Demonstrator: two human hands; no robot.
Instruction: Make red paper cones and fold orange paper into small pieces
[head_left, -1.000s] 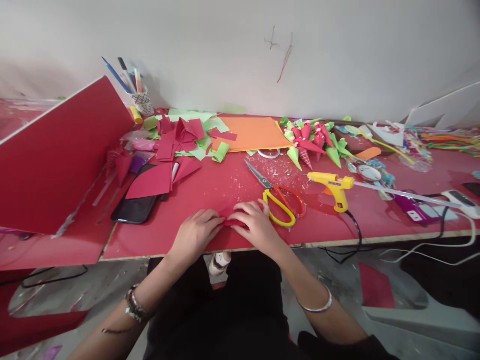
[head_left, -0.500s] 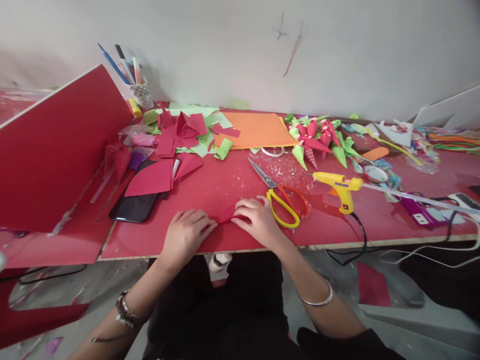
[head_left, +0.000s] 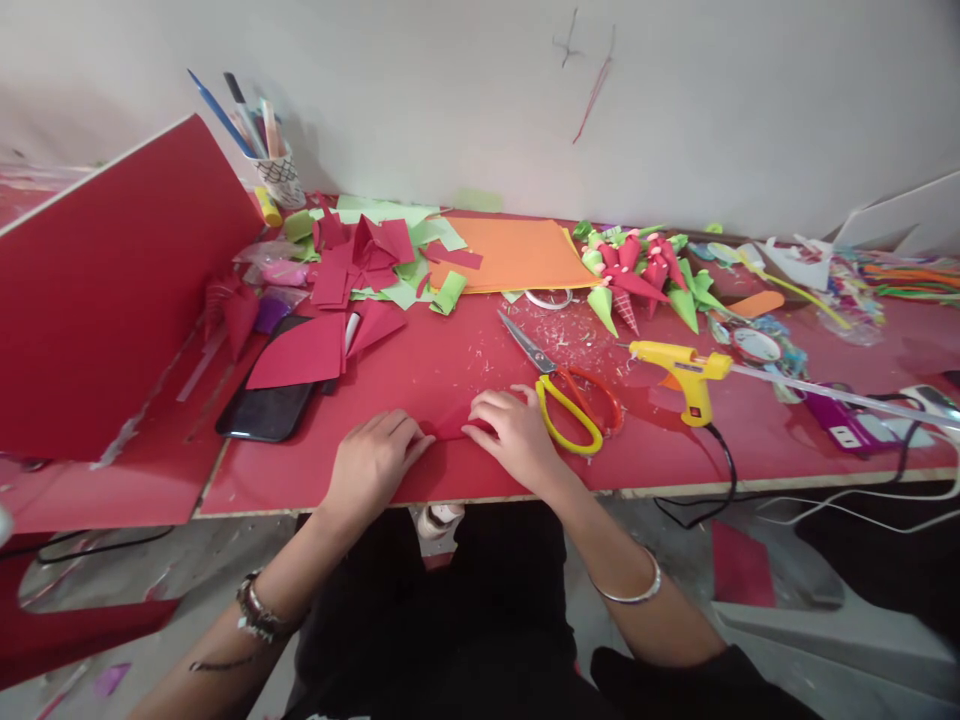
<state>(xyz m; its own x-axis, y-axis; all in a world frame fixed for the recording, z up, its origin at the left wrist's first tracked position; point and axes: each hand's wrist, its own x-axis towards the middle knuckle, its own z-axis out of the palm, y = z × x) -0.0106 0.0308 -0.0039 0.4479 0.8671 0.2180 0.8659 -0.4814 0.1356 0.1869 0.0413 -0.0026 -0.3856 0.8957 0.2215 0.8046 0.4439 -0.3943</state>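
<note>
Head view: at the tabletop's (head_left: pixel 262 480) six-o'clock edge, the left hand (head_left: pixel 375 458) and right hand (head_left: pixel 514 440) pinch red paper (head_left: pixel 450 427) at nine and three o'clock, probably light, easily creased, best held by its edges.

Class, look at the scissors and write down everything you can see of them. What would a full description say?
The scissors have grey, metallic-looking blades tapering to a point, closed or nearly so, and two large loop handles, one yellow, the other red-orange. They lie on the red tabletop, blades pointing away from the person and to the left, handles nearer the table's front edge. The right hand is close beside the yellow loop; whether they touch is unclear.
</note>
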